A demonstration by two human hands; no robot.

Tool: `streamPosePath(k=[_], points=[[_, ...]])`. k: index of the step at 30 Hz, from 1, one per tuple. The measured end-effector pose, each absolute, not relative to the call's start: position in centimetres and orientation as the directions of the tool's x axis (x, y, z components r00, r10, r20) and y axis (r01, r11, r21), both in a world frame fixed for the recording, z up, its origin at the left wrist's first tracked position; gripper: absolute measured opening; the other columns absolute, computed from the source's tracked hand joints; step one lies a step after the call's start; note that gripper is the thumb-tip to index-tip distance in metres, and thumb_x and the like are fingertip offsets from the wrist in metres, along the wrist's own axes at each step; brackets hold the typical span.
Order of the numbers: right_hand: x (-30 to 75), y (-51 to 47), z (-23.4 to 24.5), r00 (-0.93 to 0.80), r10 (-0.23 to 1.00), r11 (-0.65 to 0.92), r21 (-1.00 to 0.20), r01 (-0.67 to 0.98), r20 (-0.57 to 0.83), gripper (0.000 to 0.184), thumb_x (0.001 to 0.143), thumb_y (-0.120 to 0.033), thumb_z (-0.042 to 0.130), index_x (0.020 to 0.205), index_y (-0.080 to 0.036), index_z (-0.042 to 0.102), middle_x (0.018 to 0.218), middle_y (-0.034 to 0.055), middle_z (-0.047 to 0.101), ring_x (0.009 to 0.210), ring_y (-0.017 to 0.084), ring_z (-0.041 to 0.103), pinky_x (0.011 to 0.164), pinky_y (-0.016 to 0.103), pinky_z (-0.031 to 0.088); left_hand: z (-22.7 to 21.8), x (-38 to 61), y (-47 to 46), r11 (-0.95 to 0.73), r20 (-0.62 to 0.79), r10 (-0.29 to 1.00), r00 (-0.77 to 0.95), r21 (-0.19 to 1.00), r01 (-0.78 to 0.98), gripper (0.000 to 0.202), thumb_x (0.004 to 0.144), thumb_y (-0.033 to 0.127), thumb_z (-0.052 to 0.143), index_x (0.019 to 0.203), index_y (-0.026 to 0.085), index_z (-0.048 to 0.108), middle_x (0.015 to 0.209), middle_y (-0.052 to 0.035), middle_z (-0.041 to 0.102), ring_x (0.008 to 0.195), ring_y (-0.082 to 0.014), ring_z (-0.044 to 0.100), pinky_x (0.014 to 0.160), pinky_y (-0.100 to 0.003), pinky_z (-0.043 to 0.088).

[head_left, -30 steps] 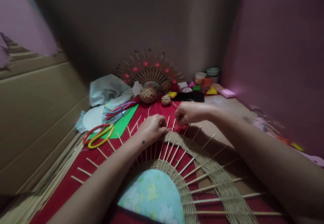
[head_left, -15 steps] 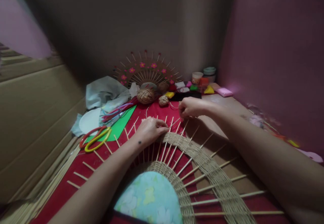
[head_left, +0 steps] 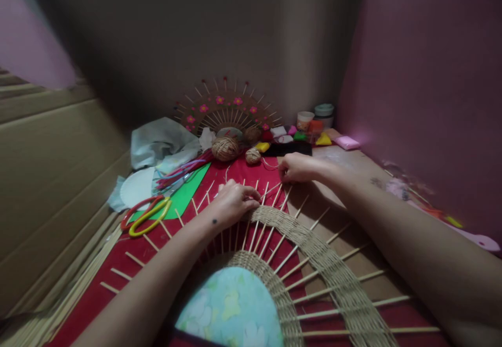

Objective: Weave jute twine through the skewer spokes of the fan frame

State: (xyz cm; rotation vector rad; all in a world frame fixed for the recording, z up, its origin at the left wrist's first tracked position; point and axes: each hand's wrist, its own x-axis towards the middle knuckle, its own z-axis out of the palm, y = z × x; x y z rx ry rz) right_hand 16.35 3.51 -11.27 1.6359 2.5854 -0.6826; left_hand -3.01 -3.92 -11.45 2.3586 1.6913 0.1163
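A half-round woven piece (head_left: 314,263) lies on a red cloth (head_left: 117,279), with wooden sticks fanning out from a floral centre (head_left: 231,310) and bands of tan twine woven across them. My left hand (head_left: 234,200) is closed, pinching the outer woven band at its left end among the sticks. Farther back, my right hand (head_left: 298,168) is closed on a strand of tan twine just beyond the stick tips. The strand runs back toward a small twine ball (head_left: 253,155).
A larger twine ball (head_left: 225,148), a finished fan with pink flowers (head_left: 227,109), crumpled cloth (head_left: 160,140), green paper (head_left: 187,191), red and yellow rings (head_left: 147,214), a black pad (head_left: 290,148), cups (head_left: 314,118) and coloured bits. Cardboard (head_left: 47,190) on the left, loose sticks (head_left: 66,294) beneath it, pink wall on the right.
My right hand has drawn back and away from the woven band, pulling the twine strand with it. My left hand has stayed pinched on the band's left end.
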Motion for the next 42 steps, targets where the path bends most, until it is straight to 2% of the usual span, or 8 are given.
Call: streamPosePath(k=[4, 9, 14, 20, 26, 32, 38, 42], points=[[16.3, 3.5, -11.3, -0.448, 0.861, 0.344, -0.372, 0.862, -0.241, 0.018, 0.062, -0.021, 0.060, 0.078, -0.016, 0.067, 0.063, 0.0034, 0.063, 0.057, 0.014, 0.057, 0.048, 0.021, 0.039, -11.3, -3.3, -4.0, -0.310, -0.072, 0.939, 0.336, 0.239, 0.920, 0.022, 0.076, 0.035, 0.054, 0.088, 0.027, 0.071, 0.079, -0.0050, 0.067, 0.087, -0.0240, 0.053, 0.075, -0.034, 0.036], [16.6, 2.9, -10.1, -0.468, 0.844, 0.347, -0.397, 0.850, -0.264, 0.014, 0.062, -0.021, 0.061, 0.072, -0.014, 0.067, 0.058, 0.0025, 0.059, 0.053, 0.012, 0.053, 0.047, 0.021, 0.037, -11.1, -3.8, -4.0, -0.304, -0.056, 0.944, 0.325, 0.235, 0.923, 0.024, 0.077, 0.038, 0.054, 0.090, 0.027, 0.071, 0.080, -0.0057, 0.065, 0.085, -0.0246, 0.052, 0.074, -0.035, 0.037], [16.7, 1.7, -8.1, -0.566, 0.803, 0.457, -0.414, 0.787, -0.188, 0.014, 0.067, -0.020, 0.057, 0.072, -0.012, 0.068, 0.065, 0.0027, 0.062, 0.059, 0.011, 0.051, 0.051, 0.021, 0.036, -11.2, -4.2, -4.0, -0.302, -0.035, 0.948, 0.316, 0.216, 0.929, 0.024, 0.077, 0.037, 0.054, 0.091, 0.027, 0.071, 0.082, -0.0059, 0.066, 0.089, -0.0254, 0.050, 0.077, -0.036, 0.036], [15.4, -0.1, -7.4, -0.745, 0.611, 0.608, -0.445, 0.658, -0.267, 0.022, 0.067, -0.018, 0.062, 0.085, -0.012, 0.072, 0.072, 0.0038, 0.069, 0.064, 0.012, 0.055, 0.056, 0.021, 0.038, -11.9, -4.8, -3.6, -0.328, 0.020, 0.944, 0.329, 0.144, 0.933, 0.023, 0.077, 0.039, 0.054, 0.089, 0.029, 0.071, 0.080, -0.0060, 0.068, 0.089, -0.0275, 0.049, 0.078, -0.040, 0.034], [14.9, -0.7, -7.5, -0.821, 0.447, 0.625, -0.532, 0.571, -0.357, 0.024, 0.069, -0.020, 0.063, 0.090, -0.012, 0.071, 0.077, 0.0040, 0.070, 0.068, 0.011, 0.058, 0.060, 0.020, 0.038, -12.4, -4.9, -3.3, -0.346, -0.021, 0.934, 0.356, 0.186, 0.919, 0.024, 0.077, 0.042, 0.054, 0.088, 0.028, 0.071, 0.081, -0.0041, 0.069, 0.087, -0.0246, 0.053, 0.080, -0.036, 0.035], [15.4, 0.5, -8.5, -0.788, 0.506, 0.653, -0.441, 0.616, -0.350, 0.026, 0.070, -0.025, 0.063, 0.090, -0.012, 0.071, 0.076, 0.0050, 0.069, 0.063, 0.011, 0.054, 0.054, 0.021, 0.035, -12.8, -5.2, -3.1, -0.344, -0.020, 0.937, 0.350, 0.140, 0.929, 0.024, 0.076, 0.041, 0.054, 0.087, 0.029, 0.071, 0.074, -0.0044, 0.068, 0.084, -0.0261, 0.053, 0.080, -0.040, 0.034], [15.6, 0.6, -8.4, -0.768, 0.533, 0.634, -0.435, 0.640, -0.355, 0.023, 0.071, -0.023, 0.061, 0.088, -0.011, 0.070, 0.073, 0.0033, 0.067, 0.063, 0.010, 0.052, 0.056, 0.021, 0.035, -12.4, -5.2, -3.3, -0.355, -0.039, 0.930, 0.365, 0.158, 0.921, 0.024, 0.077, 0.038, 0.053, 0.088, 0.027, 0.071, 0.078, -0.0032, 0.069, 0.079, -0.0209, 0.057, 0.075, -0.032, 0.038], [15.8, 0.7, -8.3, -0.767, 0.546, 0.625, -0.446, 0.641, -0.338, 0.019, 0.070, -0.019, 0.058, 0.083, -0.012, 0.069, 0.067, 0.0008, 0.063, 0.060, 0.009, 0.051, 0.054, 0.020, 0.035, -11.6, -5.2, -3.6, -0.371, -0.010, 0.923, 0.384, 0.237, 0.898, 0.023, 0.073, 0.034, 0.056, 0.088, 0.023, 0.070, 0.084, -0.0033, 0.068, 0.079, -0.0183, 0.058, 0.071, -0.026, 0.040]])
